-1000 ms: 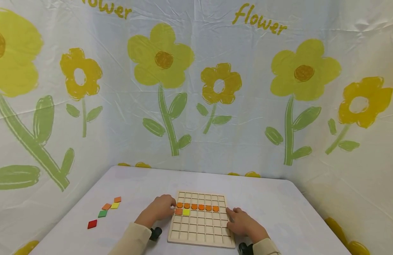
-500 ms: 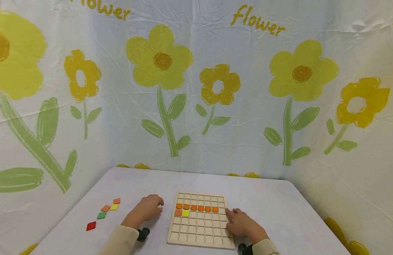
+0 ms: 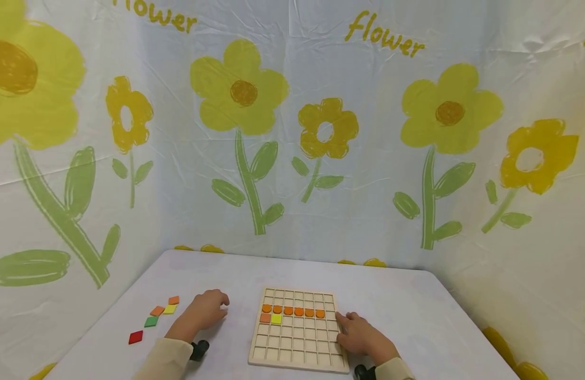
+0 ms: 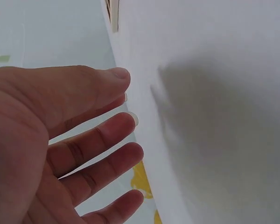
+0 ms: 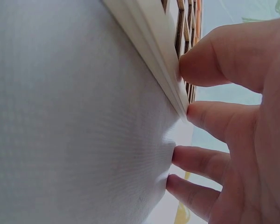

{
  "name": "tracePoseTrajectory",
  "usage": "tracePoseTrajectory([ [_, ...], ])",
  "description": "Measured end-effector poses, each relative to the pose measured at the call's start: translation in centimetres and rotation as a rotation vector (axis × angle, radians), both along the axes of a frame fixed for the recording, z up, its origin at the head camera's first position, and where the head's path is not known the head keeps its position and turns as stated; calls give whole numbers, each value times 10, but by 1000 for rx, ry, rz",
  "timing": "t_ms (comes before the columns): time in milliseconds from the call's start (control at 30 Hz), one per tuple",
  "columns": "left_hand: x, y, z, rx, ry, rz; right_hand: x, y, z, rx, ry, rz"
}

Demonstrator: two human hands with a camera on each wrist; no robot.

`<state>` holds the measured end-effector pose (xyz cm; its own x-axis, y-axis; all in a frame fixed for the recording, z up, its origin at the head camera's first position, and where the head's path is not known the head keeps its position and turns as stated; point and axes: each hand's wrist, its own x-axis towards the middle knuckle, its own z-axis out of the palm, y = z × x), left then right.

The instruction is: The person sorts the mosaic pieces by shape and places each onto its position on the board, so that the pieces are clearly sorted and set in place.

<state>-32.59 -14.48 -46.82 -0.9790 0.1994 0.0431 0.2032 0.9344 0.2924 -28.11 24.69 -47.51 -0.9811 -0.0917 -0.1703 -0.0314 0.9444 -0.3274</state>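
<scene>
A wooden grid board (image 3: 297,352) lies on the table. Across one of its rows run several orange discs (image 3: 299,312). Just below them, at the left end, an orange square tile (image 3: 265,318) and a yellow square tile (image 3: 276,319) sit side by side in cells. My left hand (image 3: 202,311) hovers between the board and the loose tiles, with nothing in its relaxed, spread fingers (image 4: 107,165). At the board's right edge rests my right hand (image 3: 362,334); its thumb and forefinger touch the rim, and the other fingertips (image 5: 196,161) meet the table.
Loose tiles lie in a slanting line at the left: red (image 3: 136,337), green (image 3: 151,321), orange (image 3: 157,311), yellow (image 3: 170,309) and another orange tile (image 3: 174,300). Flower-printed cloth (image 3: 368,211) hangs around the white table (image 3: 392,290).
My left hand has drawn away from the board's left edge, leftward toward the loose tiles. The right hand stays at the board's right edge.
</scene>
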Motion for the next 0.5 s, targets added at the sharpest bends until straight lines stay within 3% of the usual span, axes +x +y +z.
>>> tracePoseTrajectory([
  [500,3,-40,2,-13,25,35,0,1,-1,7,20,9],
])
